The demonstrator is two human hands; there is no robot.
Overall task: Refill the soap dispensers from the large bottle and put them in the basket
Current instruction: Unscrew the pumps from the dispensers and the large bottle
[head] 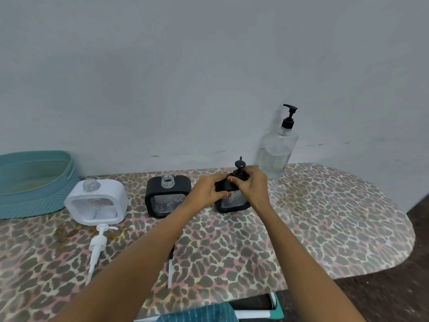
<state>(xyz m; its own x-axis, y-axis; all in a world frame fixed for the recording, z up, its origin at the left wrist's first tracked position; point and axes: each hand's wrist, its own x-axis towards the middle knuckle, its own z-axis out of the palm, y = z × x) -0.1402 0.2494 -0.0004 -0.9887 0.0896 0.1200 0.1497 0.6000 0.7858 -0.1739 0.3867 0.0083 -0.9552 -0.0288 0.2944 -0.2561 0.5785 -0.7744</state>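
Note:
Three square soap dispensers stand on the leopard-print table (325,228). The white dispenser (96,201) at left has an open neck, and its white pump (97,247) lies in front of it. The middle black dispenser (167,196) is also open. My left hand (209,191) grips the body of the right black dispenser (232,203), and my right hand (251,187) is closed around its black pump collar (239,169). The large clear bottle (277,149) with a black pump stands behind, against the wall. The teal basket (34,182) sits at far left.
A thin tube (170,273), partly hidden by my left forearm, lies on the table near the middle front. The table's rounded right end drops to a dark floor (406,287). A grey wall (209,77) rises right behind the table.

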